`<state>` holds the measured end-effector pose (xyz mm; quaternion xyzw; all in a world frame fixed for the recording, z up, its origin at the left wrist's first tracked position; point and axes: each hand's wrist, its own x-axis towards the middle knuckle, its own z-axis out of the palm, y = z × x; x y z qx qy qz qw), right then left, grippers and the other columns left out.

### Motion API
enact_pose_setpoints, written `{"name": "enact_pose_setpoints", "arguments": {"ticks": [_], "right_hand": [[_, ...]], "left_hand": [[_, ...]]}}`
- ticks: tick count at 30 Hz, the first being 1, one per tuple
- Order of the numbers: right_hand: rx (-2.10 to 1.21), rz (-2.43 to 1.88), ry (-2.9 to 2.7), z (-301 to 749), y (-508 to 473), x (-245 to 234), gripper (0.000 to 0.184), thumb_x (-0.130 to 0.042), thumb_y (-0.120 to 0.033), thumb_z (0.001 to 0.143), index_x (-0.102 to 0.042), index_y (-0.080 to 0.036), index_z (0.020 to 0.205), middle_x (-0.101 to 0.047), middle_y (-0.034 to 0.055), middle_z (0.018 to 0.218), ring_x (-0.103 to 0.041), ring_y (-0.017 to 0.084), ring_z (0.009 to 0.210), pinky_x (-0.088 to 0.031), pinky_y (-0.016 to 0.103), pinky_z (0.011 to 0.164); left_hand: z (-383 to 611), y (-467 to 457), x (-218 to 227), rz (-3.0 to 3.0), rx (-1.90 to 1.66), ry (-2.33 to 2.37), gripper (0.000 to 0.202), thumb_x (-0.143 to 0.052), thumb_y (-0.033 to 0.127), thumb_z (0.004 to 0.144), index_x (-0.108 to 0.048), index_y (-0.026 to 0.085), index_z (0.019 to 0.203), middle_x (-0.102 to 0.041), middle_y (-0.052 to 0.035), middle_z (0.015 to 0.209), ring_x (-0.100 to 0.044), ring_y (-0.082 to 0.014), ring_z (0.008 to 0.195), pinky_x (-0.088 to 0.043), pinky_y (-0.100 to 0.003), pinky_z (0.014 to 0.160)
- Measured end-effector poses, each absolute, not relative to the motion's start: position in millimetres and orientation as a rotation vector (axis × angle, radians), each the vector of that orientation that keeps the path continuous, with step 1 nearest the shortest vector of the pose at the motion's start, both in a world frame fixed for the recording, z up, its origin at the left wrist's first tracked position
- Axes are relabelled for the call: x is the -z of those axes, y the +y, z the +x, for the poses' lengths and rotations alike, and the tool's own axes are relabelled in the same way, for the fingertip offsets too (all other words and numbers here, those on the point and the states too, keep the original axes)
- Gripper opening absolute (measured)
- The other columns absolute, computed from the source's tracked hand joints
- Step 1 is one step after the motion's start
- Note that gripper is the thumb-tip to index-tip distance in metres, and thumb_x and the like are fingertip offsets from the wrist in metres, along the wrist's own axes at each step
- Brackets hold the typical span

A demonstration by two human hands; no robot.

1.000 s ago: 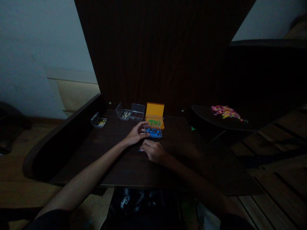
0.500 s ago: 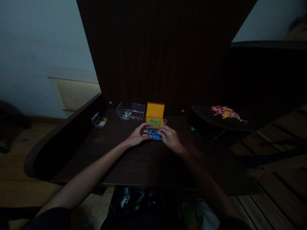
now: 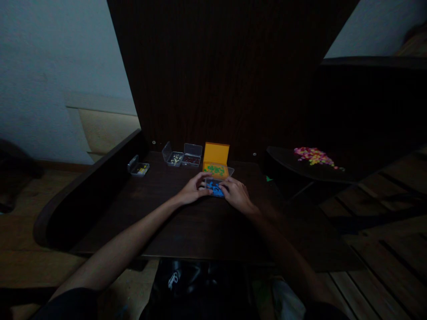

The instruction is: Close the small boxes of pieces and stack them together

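A small clear box of blue beads (image 3: 215,188) lies on the dark wooden table (image 3: 187,222). My left hand (image 3: 192,188) grips its left end with curled fingers. My right hand (image 3: 236,194) closes on its right end and partly covers it. Just behind it stands an orange box with green beads (image 3: 216,165), its lid raised.
Two open clear boxes (image 3: 183,158) sit at the back, and another with yellow pieces (image 3: 138,167) at the left rim. A heap of coloured beads (image 3: 313,156) lies on a dark side surface to the right. A tall dark panel rises behind the table.
My right hand came up from the table in front of the blue-bead box and took hold of its right end. The left hand stayed on the box's left end.
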<state>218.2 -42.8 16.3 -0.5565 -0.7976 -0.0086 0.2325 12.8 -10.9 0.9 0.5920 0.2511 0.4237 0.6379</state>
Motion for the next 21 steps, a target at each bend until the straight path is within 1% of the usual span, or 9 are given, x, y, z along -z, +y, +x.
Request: {"name": "enact_pose_setpoints", "arguments": {"ticks": [5,9,13,16,18,19,20,21], "right_hand": [[0.032,-1.52,-2.154,219,-43,-17,0.018,-0.057,-0.023,0.089,-0.075,-0.021,0.091,-0.068,0.0059,0.088,-0.063,0.019,0.081,-0.05,0.028,0.073],[0.055,-1.468,-2.062,224,-42,-20,0.02,-0.055,-0.021,0.087,-0.074,-0.022,0.091,-0.067,0.0052,0.09,-0.062,0.018,0.08,-0.049,0.028,0.071],[0.049,-1.378,-1.919,228,-42,-28,0.022,-0.051,-0.019,0.087,-0.072,-0.019,0.091,-0.063,0.0053,0.083,-0.06,0.018,0.075,-0.048,0.029,0.069],[-0.015,-1.329,-1.786,230,-41,-33,0.022,-0.048,-0.019,0.087,-0.069,-0.018,0.092,-0.061,0.0053,0.083,-0.058,0.017,0.071,-0.047,0.028,0.066],[-0.085,-1.32,-1.704,232,-39,-33,0.019,-0.051,-0.023,0.086,-0.066,-0.018,0.097,-0.06,0.0044,0.084,-0.055,0.016,0.067,-0.047,0.028,0.063],[-0.138,-1.312,-1.674,233,-38,-32,0.022,-0.054,-0.026,0.086,-0.064,-0.018,0.103,-0.06,0.0042,0.086,-0.054,0.015,0.067,-0.047,0.028,0.062],[-0.205,-1.296,-1.657,233,-37,-30,0.029,-0.057,-0.03,0.085,-0.06,-0.018,0.112,-0.06,0.0048,0.091,-0.054,0.015,0.067,-0.048,0.028,0.062],[-0.283,-1.272,-1.655,234,-35,-28,0.041,-0.061,-0.034,0.084,-0.055,-0.018,0.121,-0.06,0.0062,0.098,-0.055,0.015,0.071,-0.048,0.028,0.061]], "left_hand": [[13,-11,-2,1.347,-0.963,0.567,0.062,-0.083,0.014,0.064,-0.058,0.019,0.12,-0.061,-0.0087,0.121,-0.063,-0.0155,0.092,-0.055,-0.031,0.081],[11,-11,-5,1.345,-0.976,0.574,0.061,-0.083,0.014,0.064,-0.058,0.019,0.12,-0.06,-0.009,0.122,-0.063,-0.0157,0.093,-0.055,-0.032,0.082],[9,-9,-7,1.335,-0.993,0.597,0.063,-0.083,0.015,0.064,-0.056,0.019,0.121,-0.061,-0.0094,0.124,-0.064,-0.0156,0.093,-0.055,-0.032,0.084],[8,-7,-7,1.311,-1.014,0.611,0.064,-0.084,0.016,0.064,-0.055,0.019,0.12,-0.061,-0.0098,0.125,-0.064,-0.0149,0.091,-0.054,-0.034,0.086],[7,-5,-7,1.284,-1.029,0.61,0.063,-0.084,0.016,0.063,-0.055,0.018,0.12,-0.061,-0.0102,0.125,-0.064,-0.0151,0.091,-0.053,-0.035,0.088],[7,-4,-7,1.271,-1.038,0.606,0.063,-0.084,0.016,0.063,-0.055,0.018,0.119,-0.062,-0.0102,0.124,-0.064,-0.0155,0.092,-0.053,-0.035,0.089],[7,-4,-7,1.259,-1.047,0.601,0.063,-0.085,0.016,0.063,-0.055,0.018,0.118,-0.062,-0.0102,0.123,-0.064,-0.0161,0.093,-0.053,-0.036,0.09],[6,-3,-7,1.247,-1.056,0.596,0.062,-0.085,0.016,0.062,-0.056,0.018,0.117,-0.063,-0.01,0.122,-0.064,-0.0166,0.094,-0.052,-0.036,0.09]]}}
